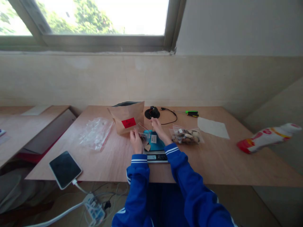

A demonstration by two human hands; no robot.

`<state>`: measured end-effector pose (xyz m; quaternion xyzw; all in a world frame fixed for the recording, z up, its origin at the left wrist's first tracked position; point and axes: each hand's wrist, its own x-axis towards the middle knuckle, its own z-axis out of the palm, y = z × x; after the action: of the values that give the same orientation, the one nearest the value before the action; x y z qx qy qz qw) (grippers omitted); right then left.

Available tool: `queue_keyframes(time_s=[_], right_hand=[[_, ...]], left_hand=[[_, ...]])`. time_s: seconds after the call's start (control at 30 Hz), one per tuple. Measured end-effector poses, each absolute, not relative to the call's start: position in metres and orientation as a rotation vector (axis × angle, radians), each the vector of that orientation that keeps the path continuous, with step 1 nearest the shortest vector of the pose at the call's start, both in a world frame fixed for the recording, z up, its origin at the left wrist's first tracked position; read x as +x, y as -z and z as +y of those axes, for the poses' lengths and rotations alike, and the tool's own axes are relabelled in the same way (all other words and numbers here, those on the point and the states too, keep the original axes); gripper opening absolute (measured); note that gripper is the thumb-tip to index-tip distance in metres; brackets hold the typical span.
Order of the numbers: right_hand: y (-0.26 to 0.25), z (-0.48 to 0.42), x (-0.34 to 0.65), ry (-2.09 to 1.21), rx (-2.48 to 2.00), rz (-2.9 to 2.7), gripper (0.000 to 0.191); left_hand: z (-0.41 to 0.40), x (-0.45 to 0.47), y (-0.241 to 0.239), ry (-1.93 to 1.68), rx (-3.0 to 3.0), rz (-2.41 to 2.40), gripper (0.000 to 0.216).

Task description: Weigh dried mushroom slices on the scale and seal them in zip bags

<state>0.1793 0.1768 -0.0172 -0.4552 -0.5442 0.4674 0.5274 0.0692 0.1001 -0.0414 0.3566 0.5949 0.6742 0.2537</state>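
Note:
My left hand (136, 142) is closed on the edge of a small clear plastic bag (144, 136) with dark bits inside. My right hand (160, 130) is raised just beyond it, fingers pinched together; what is between them is too small to make out. Under both hands lies a blue packet (157, 144) with a white label, on top of a digital scale (157, 158). A pale brown flat piece (147, 147) rests by my left fingers. Behind my left hand stands a brown paper pouch (127, 117), its top open.
Right of my hands lies a filled zip bag (187, 136) of brown and white pieces. Empty clear bags (96, 134), a tablet (65, 169) over the front edge, a black round base (152, 112), screwdrivers (192, 113), paper (213, 127) and a bottle (267, 138) surround them.

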Motion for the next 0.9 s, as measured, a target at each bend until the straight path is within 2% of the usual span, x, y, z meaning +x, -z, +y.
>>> queue_keyframes(time_s=[0.1, 0.23, 0.4, 0.5, 0.6, 0.73, 0.9], right_hand=[[0.007, 0.165, 0.181, -1.224, -1.051, -1.217, 0.034], [-0.015, 0.141, 0.173, -1.234, -0.961, -1.262, 0.028], [-0.037, 0.109, 0.18, -0.85, -0.88, -1.64, 0.034], [-0.025, 0.093, 0.196, -0.619, -1.014, -1.569, 0.025], [0.002, 0.075, 0.204, -0.572, -1.094, -1.782, 0.024], [0.031, 0.062, 0.197, -0.407, -1.125, -2.222, 0.04], [0.035, 0.065, 0.19, -0.258, -1.122, -2.373, 0.027]], left_hand=[[0.094, 0.07, 0.038, -1.827, 0.953, 1.527, 0.04], [0.082, 0.072, 0.022, -1.861, 0.956, 1.353, 0.039], [0.071, 0.071, -0.001, -1.931, 0.913, 1.23, 0.041], [0.066, 0.066, -0.01, -1.982, 0.827, 1.193, 0.04], [0.06, 0.06, -0.017, -2.016, 0.741, 1.181, 0.037], [0.052, 0.055, -0.024, -2.056, 0.666, 1.162, 0.032], [0.047, 0.05, -0.025, -2.051, 0.686, 1.178, 0.028]])
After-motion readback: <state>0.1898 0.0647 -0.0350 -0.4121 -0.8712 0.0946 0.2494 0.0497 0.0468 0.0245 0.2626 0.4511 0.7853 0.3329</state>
